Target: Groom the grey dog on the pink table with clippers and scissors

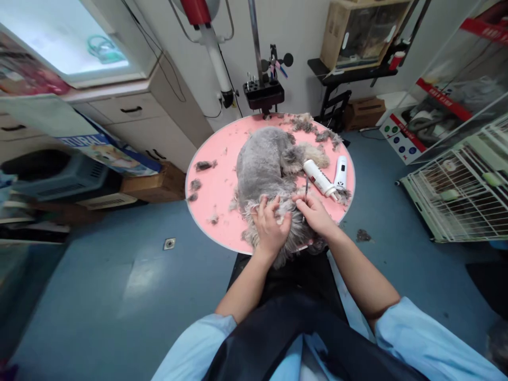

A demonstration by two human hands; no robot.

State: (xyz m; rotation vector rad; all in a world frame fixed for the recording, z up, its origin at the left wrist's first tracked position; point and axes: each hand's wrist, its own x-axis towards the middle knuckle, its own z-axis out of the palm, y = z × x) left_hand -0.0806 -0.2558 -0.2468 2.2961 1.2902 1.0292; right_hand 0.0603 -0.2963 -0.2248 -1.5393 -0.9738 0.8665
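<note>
A grey dog [264,159] with a close-clipped back lies on the round pink table [216,206], its shaggy head fur [296,243] toward me. My left hand [272,225] rests in that long fur, fingers spread and slightly bent. In my right hand [313,211], closed at the right side of the head, is a slim metal tool [307,186]; its tip points away from me and its exact kind is unclear. Just beyond that hand, a white bottle [319,179] with a nozzle lies on its side. Beside it is a white hair clipper [340,172].
Cut fur [304,124] lies along the table's far edge, with smaller tufts [204,165] at left. A black tool holder [264,95] is on the metal post [256,42] behind. A white wire cage [464,185] stands at right, a cardboard box [159,185] at left.
</note>
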